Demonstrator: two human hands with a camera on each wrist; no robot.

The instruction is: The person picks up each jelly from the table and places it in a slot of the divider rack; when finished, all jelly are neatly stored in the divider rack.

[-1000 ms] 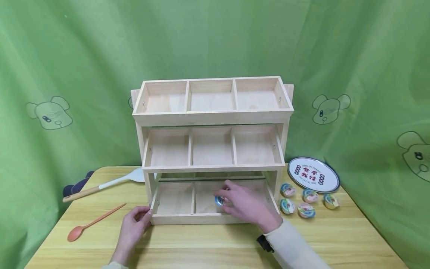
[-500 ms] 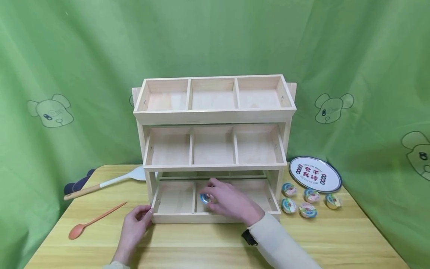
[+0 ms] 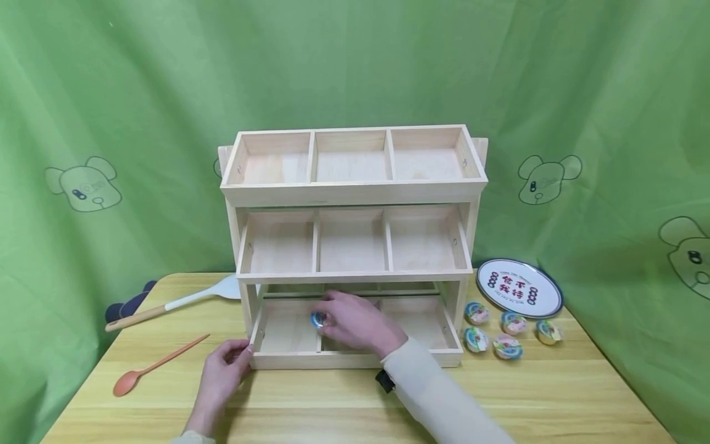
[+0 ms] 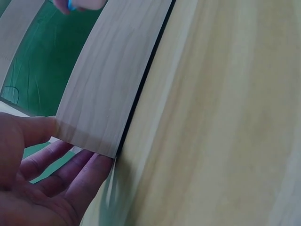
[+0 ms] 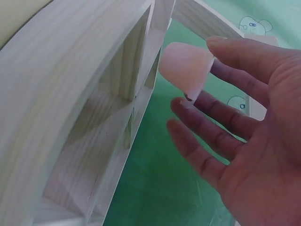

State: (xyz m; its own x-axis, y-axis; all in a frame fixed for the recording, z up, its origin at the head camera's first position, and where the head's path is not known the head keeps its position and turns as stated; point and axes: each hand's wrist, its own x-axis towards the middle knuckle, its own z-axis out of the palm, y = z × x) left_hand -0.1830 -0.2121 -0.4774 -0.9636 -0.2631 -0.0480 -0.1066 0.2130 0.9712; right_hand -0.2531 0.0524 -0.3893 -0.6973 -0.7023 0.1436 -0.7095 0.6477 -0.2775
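Left hand: I see its thumb and fingers pinching the left front corner of the bottom tray
Spoon: orange, lying on the table to the left of that hand
Right hand: thumb and fingertips grasping one small cup
Small cup: tilted onto its side, raised, as I view it, about the tray's left divider
Loose cups: five, standing together right of the rack
Plate: lettered, behind those cups
Curtain: green, behind everything
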